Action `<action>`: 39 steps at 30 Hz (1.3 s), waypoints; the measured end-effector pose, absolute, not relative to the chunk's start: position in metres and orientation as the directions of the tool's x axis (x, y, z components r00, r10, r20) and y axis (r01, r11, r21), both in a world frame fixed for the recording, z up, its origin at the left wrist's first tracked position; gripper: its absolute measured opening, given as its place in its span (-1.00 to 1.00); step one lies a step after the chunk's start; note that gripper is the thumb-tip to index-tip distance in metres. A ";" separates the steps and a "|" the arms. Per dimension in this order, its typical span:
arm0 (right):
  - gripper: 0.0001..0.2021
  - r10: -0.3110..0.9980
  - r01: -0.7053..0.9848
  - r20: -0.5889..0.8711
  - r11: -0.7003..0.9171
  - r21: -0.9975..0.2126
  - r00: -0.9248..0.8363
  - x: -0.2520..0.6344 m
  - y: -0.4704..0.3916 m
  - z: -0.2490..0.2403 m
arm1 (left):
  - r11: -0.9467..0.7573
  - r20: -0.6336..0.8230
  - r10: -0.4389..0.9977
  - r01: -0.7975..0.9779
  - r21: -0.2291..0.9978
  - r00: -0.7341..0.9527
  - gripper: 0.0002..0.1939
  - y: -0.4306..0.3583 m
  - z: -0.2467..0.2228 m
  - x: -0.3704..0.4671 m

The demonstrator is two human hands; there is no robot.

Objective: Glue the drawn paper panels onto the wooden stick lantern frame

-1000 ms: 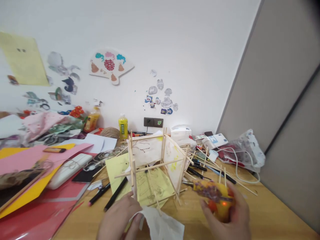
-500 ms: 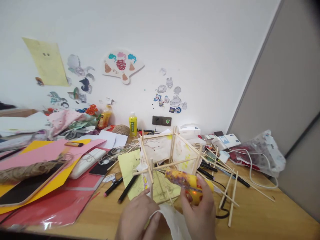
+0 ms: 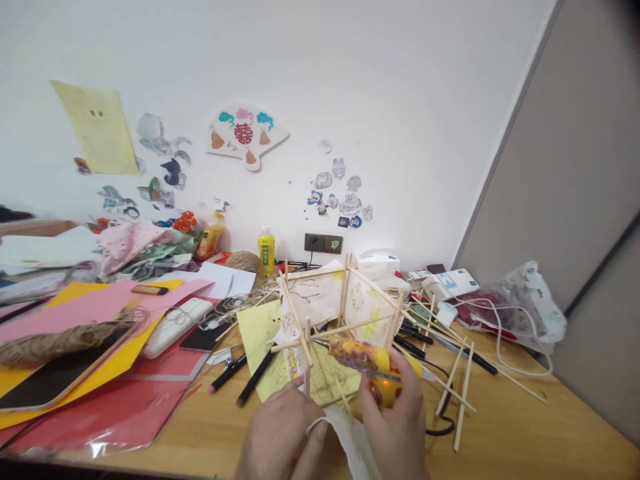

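My right hand [image 3: 395, 420] is wrapped around a yellow hot glue gun [image 3: 383, 363], its body smudged with purple and a small orange light glowing on it. The nozzle points left, close to a corner of a lantern-like frame of wooden sticks [image 3: 345, 327]; contact I cannot tell. Pale panels with drawings [image 3: 320, 293] fill some of the frame's sides. My left hand [image 3: 283, 430] is closed at the frame's near upright stick, pinching a thin white sheet [image 3: 350, 437] between thumb and fingers. The sheet hangs down between my hands.
Loose wooden sticks [image 3: 464, 397] and black pens [image 3: 257, 379] lie around the frame. A yellow drawing sheet [image 3: 260, 327] is beneath it. Coloured paper, twine and a phone [image 3: 65, 367] pile up leftward. A black cord [image 3: 445, 427] curls at right. A yellow bottle [image 3: 267, 250] stands behind.
The frame's near corner and my left hand have shifted slightly right, bringing the corner nearer the glue gun's nozzle. Both hands keep their holds.
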State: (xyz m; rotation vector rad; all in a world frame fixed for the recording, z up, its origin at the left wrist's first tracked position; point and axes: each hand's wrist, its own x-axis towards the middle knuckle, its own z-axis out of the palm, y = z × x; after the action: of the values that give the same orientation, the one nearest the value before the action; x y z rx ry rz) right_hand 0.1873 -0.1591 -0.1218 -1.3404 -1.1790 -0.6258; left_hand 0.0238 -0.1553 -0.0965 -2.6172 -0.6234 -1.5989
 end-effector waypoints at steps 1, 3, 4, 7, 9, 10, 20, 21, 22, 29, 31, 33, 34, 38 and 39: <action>-0.68 0.270 0.891 0.897 0.198 -0.407 0.350 0.188 -0.159 -0.121 | -0.916 0.847 0.342 0.346 0.203 0.408 -0.85 -0.156 -0.097 0.023; -0.68 0.264 0.887 0.896 0.205 -0.413 0.356 0.190 -0.160 -0.120 | -0.913 0.848 0.345 0.355 0.202 0.403 -0.85 -0.156 -0.096 0.023; -0.68 0.259 0.887 0.897 0.207 -0.413 0.358 0.191 -0.160 -0.120 | -0.913 0.852 0.338 0.357 0.195 0.400 -0.86 -0.156 -0.096 0.023; -0.66 0.270 0.881 0.893 0.214 -0.421 0.361 0.194 -0.160 -0.121 | -0.916 0.857 0.323 0.360 0.176 0.402 -0.87 -0.156 -0.096 0.023; -0.64 0.287 0.871 0.881 0.215 -0.441 0.375 0.195 -0.160 -0.122 | -0.915 0.854 0.324 0.364 0.173 0.407 -0.87 -0.155 -0.096 0.024; -0.63 0.291 0.867 0.877 0.215 -0.450 0.383 0.196 -0.160 -0.123 | -0.914 0.853 0.325 0.366 0.174 0.408 -0.87 -0.155 -0.096 0.024; -0.64 0.323 0.824 0.817 0.157 -0.545 0.478 0.199 -0.161 -0.123 | -0.909 0.841 0.340 0.374 0.181 0.420 -0.85 -0.158 -0.094 0.022; -0.65 0.322 0.825 0.817 0.156 -0.543 0.477 0.200 -0.161 -0.123 | -0.910 0.840 0.342 0.372 0.184 0.421 -0.84 -0.158 -0.094 0.022; -0.65 0.318 0.824 0.817 0.154 -0.546 0.482 0.201 -0.161 -0.123 | -0.910 0.841 0.343 0.369 0.187 0.419 -0.84 -0.158 -0.095 0.022; -0.67 0.333 0.800 0.805 0.195 -0.568 0.491 0.206 -0.162 -0.123 | -0.908 0.821 0.358 0.369 0.196 0.445 -0.82 -0.156 -0.097 0.022; -0.66 0.327 0.787 0.795 0.194 -0.585 0.511 0.207 -0.162 -0.124 | -0.909 0.822 0.356 0.369 0.194 0.445 -0.82 -0.156 -0.097 0.021; -0.64 0.333 0.771 0.777 0.184 -0.609 0.535 0.208 -0.162 -0.126 | -0.909 0.824 0.352 0.371 0.189 0.445 -0.82 -0.157 -0.097 0.021; -0.63 0.339 0.764 0.768 0.181 -0.620 0.543 0.208 -0.162 -0.127 | -0.909 0.824 0.353 0.372 0.189 0.443 -0.81 -0.157 -0.097 0.021; -0.57 0.341 0.742 0.749 0.183 -0.645 0.568 0.211 -0.160 -0.132 | -0.909 0.819 0.355 0.373 0.188 0.450 -0.81 -0.158 -0.096 0.021; -0.56 0.337 0.738 0.747 0.182 -0.649 0.573 0.212 -0.160 -0.133 | -0.909 0.818 0.355 0.372 0.188 0.453 -0.81 -0.158 -0.096 0.021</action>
State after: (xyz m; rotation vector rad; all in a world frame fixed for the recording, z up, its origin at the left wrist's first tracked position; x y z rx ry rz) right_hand 0.2121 -0.1595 -0.1325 -1.4163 -0.9921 -0.3611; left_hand 0.0211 -0.1577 -0.0956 -2.6625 -0.6662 -1.4917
